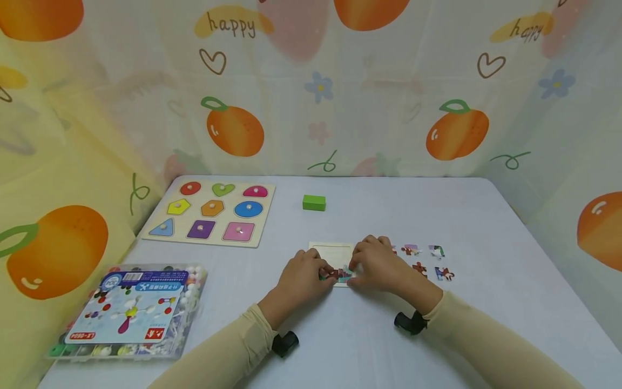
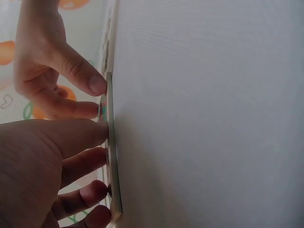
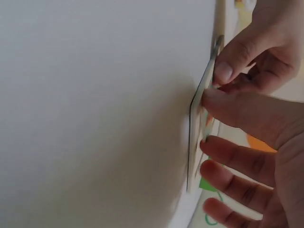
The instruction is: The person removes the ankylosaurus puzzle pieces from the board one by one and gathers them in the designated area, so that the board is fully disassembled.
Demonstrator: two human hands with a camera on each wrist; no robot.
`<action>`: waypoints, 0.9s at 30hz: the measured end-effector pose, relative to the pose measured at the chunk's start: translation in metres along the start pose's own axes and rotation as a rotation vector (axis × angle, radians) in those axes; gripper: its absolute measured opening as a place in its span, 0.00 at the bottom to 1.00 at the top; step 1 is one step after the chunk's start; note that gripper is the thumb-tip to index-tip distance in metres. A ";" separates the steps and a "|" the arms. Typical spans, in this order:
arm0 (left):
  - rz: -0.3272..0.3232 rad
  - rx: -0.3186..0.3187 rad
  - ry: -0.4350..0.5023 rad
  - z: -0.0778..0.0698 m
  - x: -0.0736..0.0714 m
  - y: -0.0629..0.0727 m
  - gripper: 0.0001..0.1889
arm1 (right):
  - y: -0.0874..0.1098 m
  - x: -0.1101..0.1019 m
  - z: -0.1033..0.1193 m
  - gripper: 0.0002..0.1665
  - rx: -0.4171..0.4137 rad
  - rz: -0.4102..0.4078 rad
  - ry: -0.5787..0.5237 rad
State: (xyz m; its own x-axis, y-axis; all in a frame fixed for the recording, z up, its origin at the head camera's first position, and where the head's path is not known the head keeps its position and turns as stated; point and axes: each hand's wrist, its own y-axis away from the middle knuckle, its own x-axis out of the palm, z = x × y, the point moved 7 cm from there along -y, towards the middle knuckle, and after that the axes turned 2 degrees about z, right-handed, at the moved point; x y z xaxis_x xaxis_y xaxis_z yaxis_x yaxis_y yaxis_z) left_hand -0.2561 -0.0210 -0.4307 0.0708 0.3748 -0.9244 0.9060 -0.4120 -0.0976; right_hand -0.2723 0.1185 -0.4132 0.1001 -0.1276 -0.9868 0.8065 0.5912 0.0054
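A small pale puzzle tray [image 1: 331, 252] lies on the table, with colourful jigsaw pieces [image 1: 342, 274] in its near part. At the tray's left side, my left hand [image 1: 302, 274] holds a dark reddish puzzle piece between thumb and forefinger; the fingers partly hide it. My right hand [image 1: 381, 267] pinches a puzzle piece [image 3: 207, 121] with greenish and orange print over the tray's right side. In the left wrist view the two thumbs are close together at the tray's near edge [image 2: 112, 142]. Much of both pieces is covered by fingers.
Several loose jigsaw pieces [image 1: 436, 251] lie right of the tray. A green block [image 1: 313, 203] stands behind it. Farther left are a wooden shape board [image 1: 228, 227] with knobbed pieces and a clear plastic box [image 1: 189, 324] with a blue label. A printed curtain [image 1: 350, 124] hangs behind.
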 end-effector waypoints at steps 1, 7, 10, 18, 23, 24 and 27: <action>-0.004 0.002 0.000 0.000 0.000 0.000 0.09 | 0.000 -0.001 0.001 0.15 -0.011 -0.013 0.011; -0.010 0.005 -0.004 0.001 0.001 0.001 0.09 | 0.000 0.000 0.008 0.14 -0.085 -0.067 0.120; -0.014 0.004 -0.009 0.001 0.001 0.001 0.09 | 0.000 -0.001 0.008 0.14 -0.101 -0.083 0.161; -0.024 0.019 0.018 -0.003 0.005 -0.003 0.10 | 0.058 -0.027 -0.045 0.15 -0.021 -0.104 0.095; 0.014 -0.001 0.047 -0.001 0.007 -0.003 0.10 | 0.132 -0.030 -0.092 0.15 0.103 -0.092 0.134; 0.022 -0.009 0.058 0.000 0.007 -0.003 0.10 | 0.143 -0.030 -0.098 0.14 0.122 -0.096 0.140; 0.026 -0.019 0.080 0.004 0.007 -0.003 0.09 | 0.165 -0.029 -0.111 0.12 0.147 -0.119 0.159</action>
State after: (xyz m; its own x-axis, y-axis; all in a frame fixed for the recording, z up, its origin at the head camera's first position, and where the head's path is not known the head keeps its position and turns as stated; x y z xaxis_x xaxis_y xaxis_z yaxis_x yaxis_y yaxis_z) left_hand -0.2603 -0.0204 -0.4381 0.1272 0.4293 -0.8941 0.9110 -0.4072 -0.0659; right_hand -0.2067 0.3083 -0.4018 -0.0839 -0.0553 -0.9949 0.8845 0.4557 -0.0999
